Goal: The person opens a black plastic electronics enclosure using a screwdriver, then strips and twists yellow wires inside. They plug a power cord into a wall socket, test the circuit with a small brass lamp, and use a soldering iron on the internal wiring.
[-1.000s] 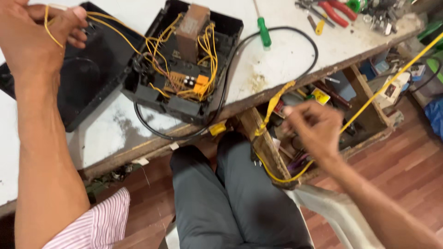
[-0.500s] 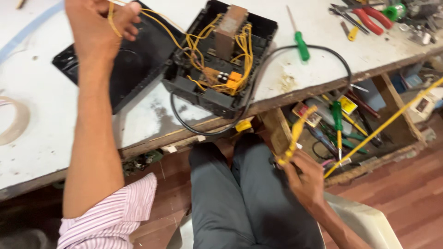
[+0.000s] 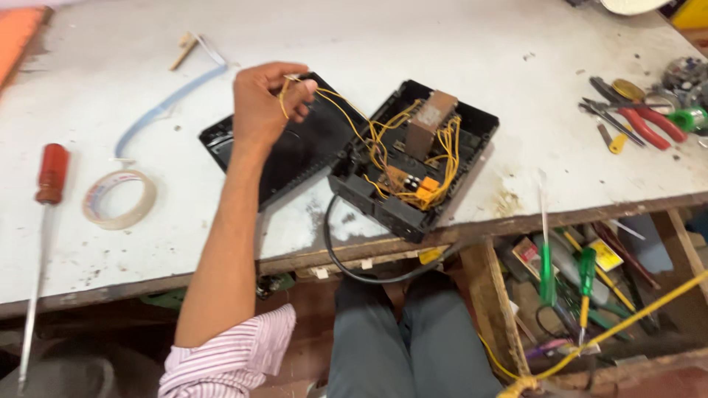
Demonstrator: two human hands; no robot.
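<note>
My left hand [image 3: 267, 103] is raised over the black lid [image 3: 295, 151] and pinches a thin yellow wire [image 3: 335, 103]. That wire runs into the open black box [image 3: 413, 158], which is full of yellow wiring around a brown transformer [image 3: 429, 121]. The box sits near the table's front edge, and a black cable [image 3: 354, 269] loops from it below the edge. A thicker yellow wire [image 3: 619, 320] crosses the lower right and ends in a knot [image 3: 520, 385] at the bottom edge. My right hand is out of the frame.
A tape roll [image 3: 118, 199], a red-handled screwdriver [image 3: 44, 214] and a pale blue strip [image 3: 166, 107] lie at the left. Red-handled pliers [image 3: 649, 125] and small tools lie at the right. An open shelf under the table holds green-handled screwdrivers [image 3: 547, 273]. My grey-trousered knees [image 3: 405, 339] are below the edge.
My right hand, which gripped the thick yellow wire below the table, has dropped out of view. The left hand keeps its pinch on the thin wire, and the view has shifted left.
</note>
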